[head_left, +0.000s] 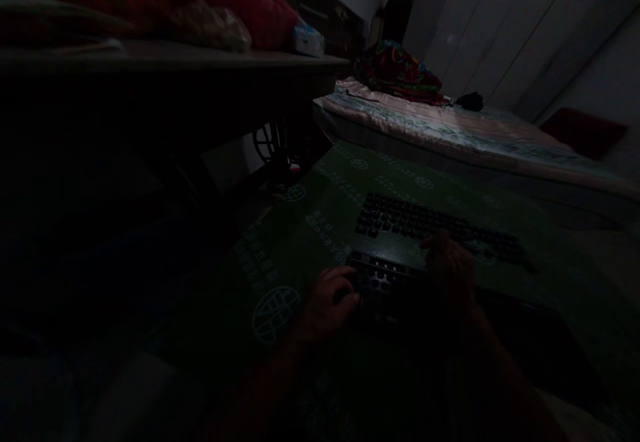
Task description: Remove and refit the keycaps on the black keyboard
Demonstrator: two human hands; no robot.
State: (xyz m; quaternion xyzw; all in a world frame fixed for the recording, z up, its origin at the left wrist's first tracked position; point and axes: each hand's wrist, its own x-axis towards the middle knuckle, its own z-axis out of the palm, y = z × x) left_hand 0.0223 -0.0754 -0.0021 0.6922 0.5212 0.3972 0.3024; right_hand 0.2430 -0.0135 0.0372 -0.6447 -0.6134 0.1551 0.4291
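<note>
A dark keyboard [383,282] lies across the green printed sheet in front of me, its lower and right parts lost in shadow. At its left end, my left hand [333,295] is closed on the edge, thumb and fingers curled around it. Beyond the keyboard, loose black keycaps [400,215] are laid out in rows on the sheet. My right hand [453,265] is over the near side of these rows, its fingers drawn together; whatever they may hold is too dark to make out.
The green sheet [320,229] bears pale lettering and globe marks. A table [225,59] with red bags [240,5] and a small packet [307,39] stands at left. Behind the sheet is a bed [450,125] with a folded patterned blanket [395,72].
</note>
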